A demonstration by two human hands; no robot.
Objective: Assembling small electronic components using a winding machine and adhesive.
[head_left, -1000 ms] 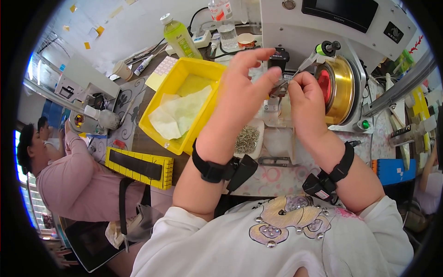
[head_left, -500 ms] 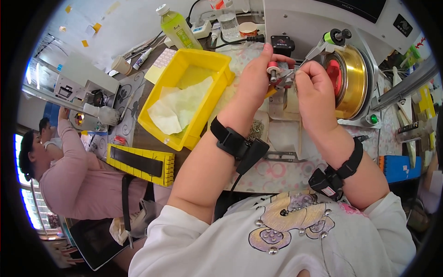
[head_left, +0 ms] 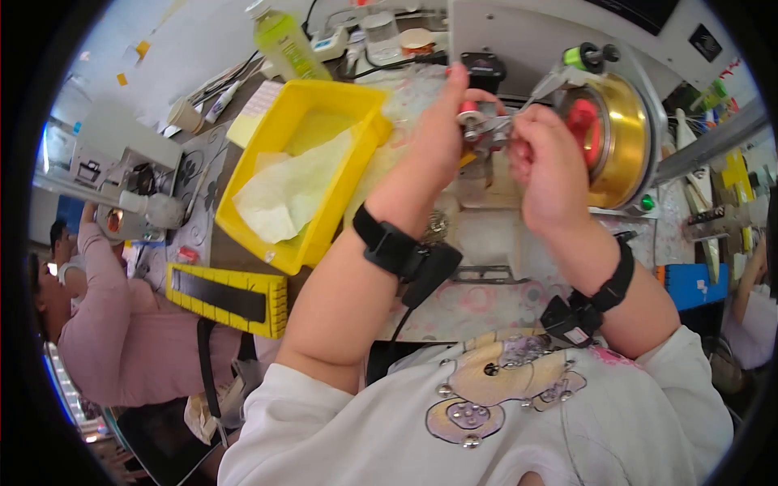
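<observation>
My left hand (head_left: 438, 134) is beside a small metal mechanism (head_left: 491, 130) at the front of a white machine. Its thumb points up, apart from the fingers, which reach behind a small red spool (head_left: 468, 108) on the mechanism. Close to the mechanism's other side, my right hand (head_left: 553, 166) is closed, thumb and fingers pressed together. Whatever they pinch is too small or hidden to make out. A large gold-coloured wheel (head_left: 620, 146) with a red centre stands just right of that hand.
A yellow bin (head_left: 304, 247) holding white paper lies left of my arm. Behind it stands a green drink bottle (head_left: 292, 49). A yellow ridged tray (head_left: 275, 308) and a co-worker in a pink top (head_left: 121, 340) are at left. A blue box (head_left: 693, 285) stands at right.
The whole view has shifted, so the bench things sit a little further left. Both hands stay at the mechanism; the right fingers have turned slightly and remain pressed together.
</observation>
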